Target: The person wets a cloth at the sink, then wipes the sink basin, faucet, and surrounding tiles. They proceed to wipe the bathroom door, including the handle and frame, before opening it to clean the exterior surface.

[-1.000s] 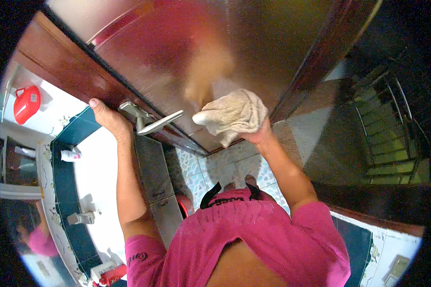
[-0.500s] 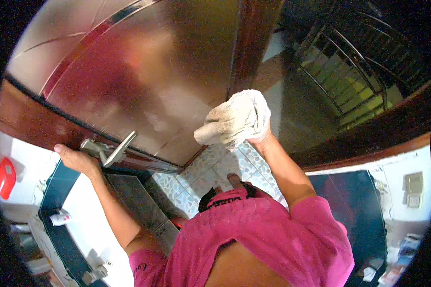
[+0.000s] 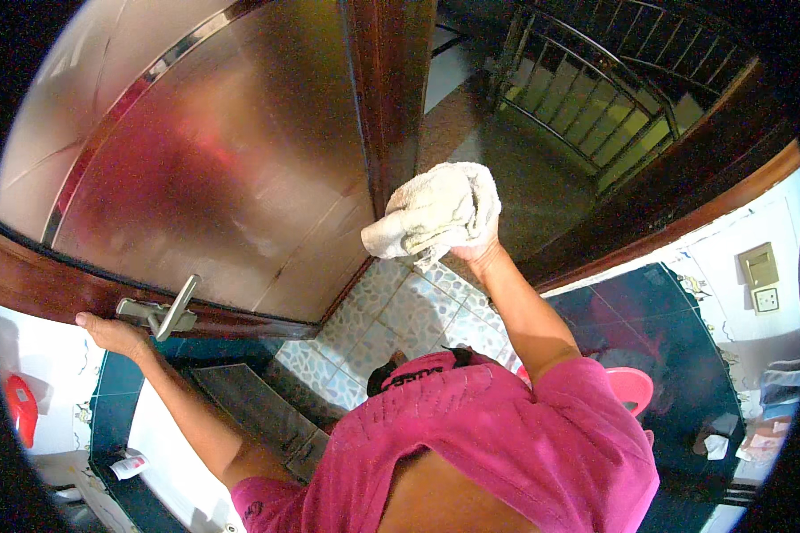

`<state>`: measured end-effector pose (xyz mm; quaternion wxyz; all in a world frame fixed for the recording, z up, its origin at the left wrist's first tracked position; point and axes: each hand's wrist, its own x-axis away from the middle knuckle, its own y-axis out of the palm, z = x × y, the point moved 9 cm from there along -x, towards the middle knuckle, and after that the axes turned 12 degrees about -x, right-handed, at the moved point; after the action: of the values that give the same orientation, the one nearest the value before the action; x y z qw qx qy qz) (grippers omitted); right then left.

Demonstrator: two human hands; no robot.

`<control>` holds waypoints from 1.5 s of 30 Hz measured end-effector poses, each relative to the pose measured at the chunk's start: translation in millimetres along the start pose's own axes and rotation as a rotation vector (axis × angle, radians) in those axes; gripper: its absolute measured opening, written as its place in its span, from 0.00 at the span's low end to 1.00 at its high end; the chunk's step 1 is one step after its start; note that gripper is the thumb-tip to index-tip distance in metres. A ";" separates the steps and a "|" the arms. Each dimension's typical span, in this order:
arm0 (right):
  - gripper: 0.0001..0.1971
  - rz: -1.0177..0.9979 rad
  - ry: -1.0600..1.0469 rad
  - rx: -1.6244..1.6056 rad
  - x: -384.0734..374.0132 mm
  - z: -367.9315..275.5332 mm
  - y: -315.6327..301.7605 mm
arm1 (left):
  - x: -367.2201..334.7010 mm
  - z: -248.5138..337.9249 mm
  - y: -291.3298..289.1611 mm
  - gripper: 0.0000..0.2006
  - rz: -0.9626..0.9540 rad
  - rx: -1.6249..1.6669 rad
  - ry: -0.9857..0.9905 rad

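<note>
Right hand (image 3: 476,253) holds a bunched cream cloth (image 3: 436,213) up beside the dark wood door stile (image 3: 391,98), fingers clamped into its folds. Cloth looks soft, light, limp; best gripped wadded. Left hand (image 3: 111,333) grips the door edge beside the metal lever handle (image 3: 164,311), fingers curled shut.

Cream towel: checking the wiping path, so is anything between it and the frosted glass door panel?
Nothing visible. The bunched cream towel in the right hand sits beside the dark wooden door edge, next to the frosted glass door panel.
</note>
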<state>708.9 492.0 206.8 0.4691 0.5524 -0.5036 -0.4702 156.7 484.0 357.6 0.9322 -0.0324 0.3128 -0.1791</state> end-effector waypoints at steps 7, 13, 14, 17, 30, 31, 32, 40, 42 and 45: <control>0.25 0.057 0.018 -0.061 23.7 -23.0 13.1 | -22.1 -30.8 10.3 0.38 -0.019 -0.036 -0.014; 0.27 -0.012 -0.023 -0.071 49.9 -64.7 23.1 | -24.3 -28.0 10.9 0.37 -0.157 0.088 -0.123; 0.27 0.005 -0.044 -0.075 55.6 -74.1 23.8 | -20.6 -23.3 11.5 0.37 -0.153 0.066 -0.121; 0.27 0.021 -0.063 -0.123 68.0 -94.5 21.3 | -26.5 -20.7 2.4 0.36 -0.133 -0.005 -0.090; 0.29 -0.005 0.025 -0.058 77.5 -125.0 -33.3 | 192.6 128.1 44.0 0.07 -0.486 0.056 0.431; 0.28 0.081 0.016 -0.010 80.8 -124.5 -42.1 | 243.3 118.3 72.5 0.07 -0.788 0.177 0.083; 0.27 0.157 0.022 0.039 82.7 -119.0 -48.1 | 284.2 98.5 91.4 0.07 -0.994 0.105 0.028; 0.24 0.709 0.159 2.264 108.8 -138.8 -90.9 | 545.3 76.5 83.1 0.15 -1.928 0.043 0.693; 0.27 0.670 0.047 2.137 114.4 -151.2 -118.4 | 553.4 76.8 81.2 0.15 -1.954 0.021 0.710; 0.28 0.607 -0.030 1.839 118.8 -153.1 -128.9 | 547.0 70.4 86.8 0.15 -1.928 -0.089 0.610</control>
<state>881.5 387.2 91.4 -0.0513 0.5438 -0.8020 0.2417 630.7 367.7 86.5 0.2681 -0.2589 0.3847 -0.8445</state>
